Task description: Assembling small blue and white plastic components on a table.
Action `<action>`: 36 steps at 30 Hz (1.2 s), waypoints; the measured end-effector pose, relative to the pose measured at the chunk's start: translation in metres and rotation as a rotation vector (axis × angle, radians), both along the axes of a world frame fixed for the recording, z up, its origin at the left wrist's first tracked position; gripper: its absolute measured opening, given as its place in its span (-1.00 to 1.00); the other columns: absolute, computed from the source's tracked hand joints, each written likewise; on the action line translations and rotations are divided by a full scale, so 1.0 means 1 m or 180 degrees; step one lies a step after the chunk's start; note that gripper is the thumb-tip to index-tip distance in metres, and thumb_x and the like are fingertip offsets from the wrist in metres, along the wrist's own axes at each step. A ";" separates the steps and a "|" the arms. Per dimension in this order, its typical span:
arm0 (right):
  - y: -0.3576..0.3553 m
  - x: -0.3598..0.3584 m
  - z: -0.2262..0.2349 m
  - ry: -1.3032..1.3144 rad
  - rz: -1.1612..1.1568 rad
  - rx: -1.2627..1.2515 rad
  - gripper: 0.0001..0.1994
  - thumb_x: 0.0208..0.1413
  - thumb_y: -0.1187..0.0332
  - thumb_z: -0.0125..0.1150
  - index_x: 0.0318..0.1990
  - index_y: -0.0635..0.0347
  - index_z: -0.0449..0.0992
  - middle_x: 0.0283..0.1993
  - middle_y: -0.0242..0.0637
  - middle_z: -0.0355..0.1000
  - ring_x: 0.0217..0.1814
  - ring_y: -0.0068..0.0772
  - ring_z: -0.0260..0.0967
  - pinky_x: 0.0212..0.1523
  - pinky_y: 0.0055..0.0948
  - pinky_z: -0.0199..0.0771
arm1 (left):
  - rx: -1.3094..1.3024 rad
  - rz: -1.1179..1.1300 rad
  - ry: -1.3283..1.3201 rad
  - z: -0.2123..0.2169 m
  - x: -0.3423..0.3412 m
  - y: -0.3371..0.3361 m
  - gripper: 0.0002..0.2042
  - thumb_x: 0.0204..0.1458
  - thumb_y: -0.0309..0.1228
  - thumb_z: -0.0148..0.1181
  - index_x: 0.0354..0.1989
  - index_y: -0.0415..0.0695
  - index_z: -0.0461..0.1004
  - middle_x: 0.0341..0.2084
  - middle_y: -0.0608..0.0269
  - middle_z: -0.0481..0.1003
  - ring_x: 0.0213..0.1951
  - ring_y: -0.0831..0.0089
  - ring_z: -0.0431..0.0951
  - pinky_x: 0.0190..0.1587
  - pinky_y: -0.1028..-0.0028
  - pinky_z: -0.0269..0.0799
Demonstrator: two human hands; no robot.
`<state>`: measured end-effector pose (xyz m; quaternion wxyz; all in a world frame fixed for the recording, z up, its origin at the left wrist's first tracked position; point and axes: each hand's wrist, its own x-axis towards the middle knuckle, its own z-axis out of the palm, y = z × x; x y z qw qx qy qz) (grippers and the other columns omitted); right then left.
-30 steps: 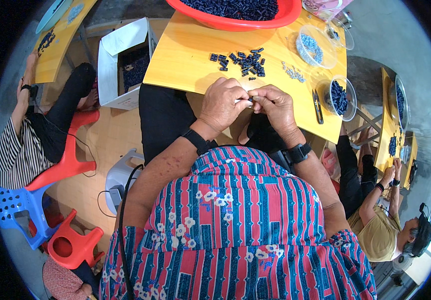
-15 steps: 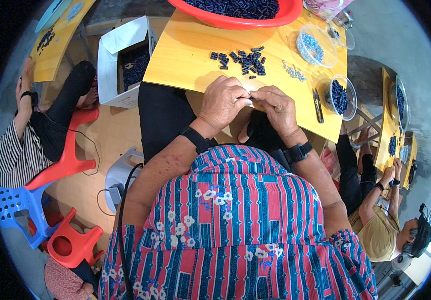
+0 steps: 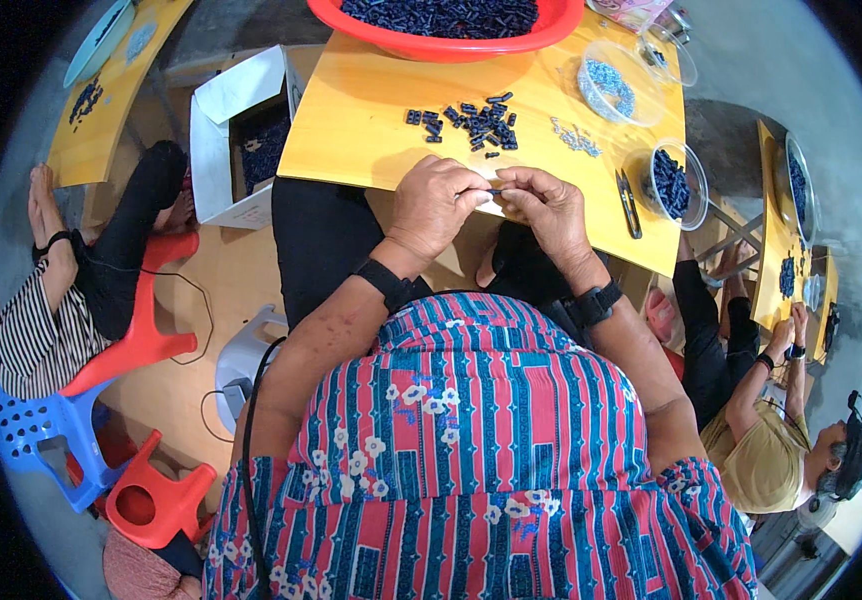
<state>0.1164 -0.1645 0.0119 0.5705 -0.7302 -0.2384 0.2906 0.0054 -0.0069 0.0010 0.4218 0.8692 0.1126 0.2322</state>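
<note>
My left hand and my right hand meet at the near edge of the yellow table. Between their pinched fingertips is a small dark cylindrical piece, partly covered by the fingers. Just beyond my hands lies a loose pile of similar dark blue-black pieces. To its right are scattered small shiny clear-silver parts. A pair of black-handled tweezers or snips lies farther right, beside a clear tub of dark pieces.
A red basin heaped with dark pieces stands at the table's far edge. Behind the tub is a clear bowl of silvery parts. An open white box sits left of the table. Other people work at tables on both sides; plastic stools stand at left.
My fingertips have drawn slightly apart, and more of the dark piece shows between them. The view has shifted a little, so the table and its contents appear farther left.
</note>
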 end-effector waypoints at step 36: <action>0.014 0.008 0.009 0.0419 0.0029 -0.0154 -0.73 0.17 0.56 0.20 0.03 0.29 0.55 -0.24 -0.38 0.52 -0.35 -0.66 0.45 -0.31 -0.65 0.51 | 0.0039 -0.0093 0.0245 0.004 0.002 0.007 -0.89 -0.11 -0.37 0.37 -0.42 -0.10 0.65 -0.49 0.24 0.57 -0.32 0.26 0.52 -0.20 0.31 0.44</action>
